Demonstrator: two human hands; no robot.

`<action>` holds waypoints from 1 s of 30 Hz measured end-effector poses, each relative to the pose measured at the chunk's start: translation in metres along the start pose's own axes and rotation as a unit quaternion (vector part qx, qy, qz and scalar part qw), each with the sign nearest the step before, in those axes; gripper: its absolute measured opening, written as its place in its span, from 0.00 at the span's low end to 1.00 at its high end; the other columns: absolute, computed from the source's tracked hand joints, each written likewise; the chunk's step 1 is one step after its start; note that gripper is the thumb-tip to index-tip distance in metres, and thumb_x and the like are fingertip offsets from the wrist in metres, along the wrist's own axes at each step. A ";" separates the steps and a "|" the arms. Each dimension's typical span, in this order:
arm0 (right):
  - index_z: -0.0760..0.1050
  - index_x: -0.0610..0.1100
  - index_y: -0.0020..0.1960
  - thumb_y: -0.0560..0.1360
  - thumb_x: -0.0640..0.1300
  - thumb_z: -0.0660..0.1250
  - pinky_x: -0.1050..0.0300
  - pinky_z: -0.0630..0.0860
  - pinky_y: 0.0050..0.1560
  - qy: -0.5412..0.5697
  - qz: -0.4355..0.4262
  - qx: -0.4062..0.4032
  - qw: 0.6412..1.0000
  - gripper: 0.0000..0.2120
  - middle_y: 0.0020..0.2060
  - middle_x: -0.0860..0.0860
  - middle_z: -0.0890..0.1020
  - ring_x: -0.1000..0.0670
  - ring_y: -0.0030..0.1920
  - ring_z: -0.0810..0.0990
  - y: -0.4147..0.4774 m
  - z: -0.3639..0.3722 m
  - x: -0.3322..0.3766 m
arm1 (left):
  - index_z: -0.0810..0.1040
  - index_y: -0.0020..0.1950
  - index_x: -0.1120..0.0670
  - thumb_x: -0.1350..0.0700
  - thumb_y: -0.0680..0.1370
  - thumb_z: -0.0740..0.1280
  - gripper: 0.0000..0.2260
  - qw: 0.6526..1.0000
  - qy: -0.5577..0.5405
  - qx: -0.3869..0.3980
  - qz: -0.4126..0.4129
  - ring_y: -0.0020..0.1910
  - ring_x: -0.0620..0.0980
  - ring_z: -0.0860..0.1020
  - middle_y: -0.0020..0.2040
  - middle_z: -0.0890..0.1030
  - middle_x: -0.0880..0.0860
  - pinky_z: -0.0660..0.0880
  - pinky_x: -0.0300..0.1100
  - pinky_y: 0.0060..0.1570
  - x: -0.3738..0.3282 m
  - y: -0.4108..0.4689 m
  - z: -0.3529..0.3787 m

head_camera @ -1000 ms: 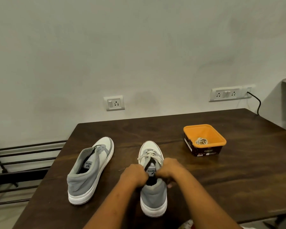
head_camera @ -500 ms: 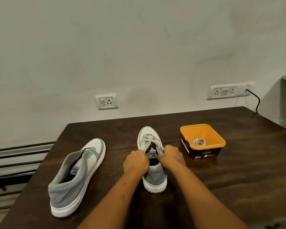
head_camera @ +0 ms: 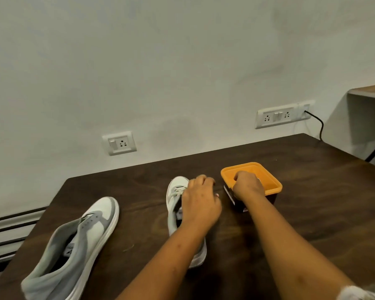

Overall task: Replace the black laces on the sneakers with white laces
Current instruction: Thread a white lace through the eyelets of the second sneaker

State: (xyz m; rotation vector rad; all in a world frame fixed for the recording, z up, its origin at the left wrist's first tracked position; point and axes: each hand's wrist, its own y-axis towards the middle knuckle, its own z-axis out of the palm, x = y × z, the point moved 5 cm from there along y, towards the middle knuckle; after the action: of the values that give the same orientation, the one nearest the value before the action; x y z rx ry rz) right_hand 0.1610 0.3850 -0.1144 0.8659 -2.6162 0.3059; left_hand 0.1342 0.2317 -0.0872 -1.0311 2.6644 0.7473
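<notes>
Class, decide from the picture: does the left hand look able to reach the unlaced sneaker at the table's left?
Probably yes: the left hand is over the laced sneaker, and only bare table lies between it and the unlaced sneaker.

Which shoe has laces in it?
The middle sneaker, next to the orange box, has white laces threaded through it. The sneaker on the left shows only empty lace holes.

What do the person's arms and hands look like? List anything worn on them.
The left hand and right hand are bare: no gloves, rings, watch or bands show. The left forearm and right forearm are uncovered, no sleeves in view. Pale fabric at the lower right corner may be clothing.
</notes>
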 end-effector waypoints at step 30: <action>0.77 0.40 0.39 0.71 0.26 0.60 0.63 0.74 0.30 0.495 -0.135 0.136 0.848 0.12 0.35 0.41 0.81 0.48 0.34 0.79 -0.053 -0.026 0.103 | 0.71 0.67 0.52 0.50 0.76 0.64 0.20 0.966 0.022 0.023 -0.257 0.66 0.57 0.67 0.67 0.70 0.55 0.66 0.49 0.65 0.121 -0.041 -0.090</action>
State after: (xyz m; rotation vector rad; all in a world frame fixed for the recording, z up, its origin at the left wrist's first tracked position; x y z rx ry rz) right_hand 0.1234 0.2972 -0.0441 0.8312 -1.4899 0.8039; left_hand 0.0728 0.0891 -0.0680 -1.6436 2.2666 0.5490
